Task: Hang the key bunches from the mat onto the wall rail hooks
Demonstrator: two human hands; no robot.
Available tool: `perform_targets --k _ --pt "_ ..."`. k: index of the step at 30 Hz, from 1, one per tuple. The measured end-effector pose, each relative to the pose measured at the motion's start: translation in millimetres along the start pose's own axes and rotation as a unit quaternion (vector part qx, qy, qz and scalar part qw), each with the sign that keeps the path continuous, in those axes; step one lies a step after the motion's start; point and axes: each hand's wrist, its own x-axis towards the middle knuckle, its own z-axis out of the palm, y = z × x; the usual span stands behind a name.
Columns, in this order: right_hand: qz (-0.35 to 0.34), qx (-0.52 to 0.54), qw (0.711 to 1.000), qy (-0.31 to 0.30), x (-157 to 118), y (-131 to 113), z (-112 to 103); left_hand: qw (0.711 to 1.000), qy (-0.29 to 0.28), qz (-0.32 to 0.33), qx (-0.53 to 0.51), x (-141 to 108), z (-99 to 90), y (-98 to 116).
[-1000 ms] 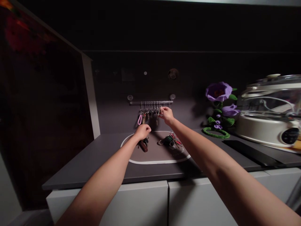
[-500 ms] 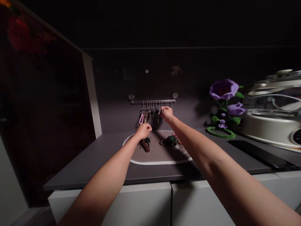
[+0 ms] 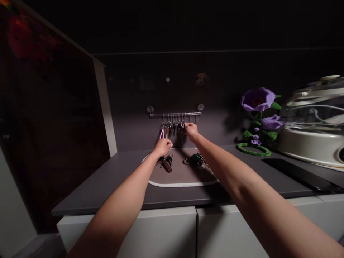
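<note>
My right hand (image 3: 191,130) is closed in a pinch on keys (image 3: 184,128) at the right end of a row hanging from a clear rail (image 3: 176,115) on the wall. My left hand (image 3: 163,147) is curled just below the hanging pink strap (image 3: 161,134) and a patterned key fob (image 3: 167,132). Whatever its fingers may hold is hidden. Under the left hand, keys with a brown fob (image 3: 166,165) lie on a brownish mat (image 3: 177,178) with a white rim. Another bunch of keys with a dark green fob (image 3: 197,158) rests on the mat's right part.
Purple felt flowers (image 3: 258,99) with a green ring base (image 3: 254,149) stand to the right on the dark counter (image 3: 107,184). Beyond them is a white appliance (image 3: 311,141) with a clear upper part. A black flat object (image 3: 298,173) lies before it.
My left hand has risen slightly toward the hanging strap and fob. My right hand stays at the keys by the rail, nearly unmoved. The view has shifted a little.
</note>
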Motion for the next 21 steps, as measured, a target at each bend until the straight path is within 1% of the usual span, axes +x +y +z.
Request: perform_targets --k 3,8,11,14,17,21 --pt "-0.003 0.003 1.0 -0.011 0 0 -2 1.0 -0.005 -0.009 -0.004 -2 -4.4 2" --pt "-0.002 0.021 0.998 -0.056 3 3 -5 1.0 -0.007 -0.007 -0.011 -3 -11.1 1" --pt "0.002 0.005 0.999 -0.034 6 6 -7 0.999 -0.017 -0.016 -0.022 -3 -14.6 -2" --pt "-0.015 -0.046 0.999 -0.005 6 7 -10 0.998 -0.031 -0.022 -0.05 -3 -17.5 -4" --pt "-0.037 -0.093 0.995 -0.009 0 5 -12 0.995 -0.041 -0.031 -0.09 -3 -19.2 -8" --pt "-0.04 -0.133 0.99 -0.018 -15 -1 -14 0.989 -0.038 -0.055 -0.135 0 -19.2 -16"
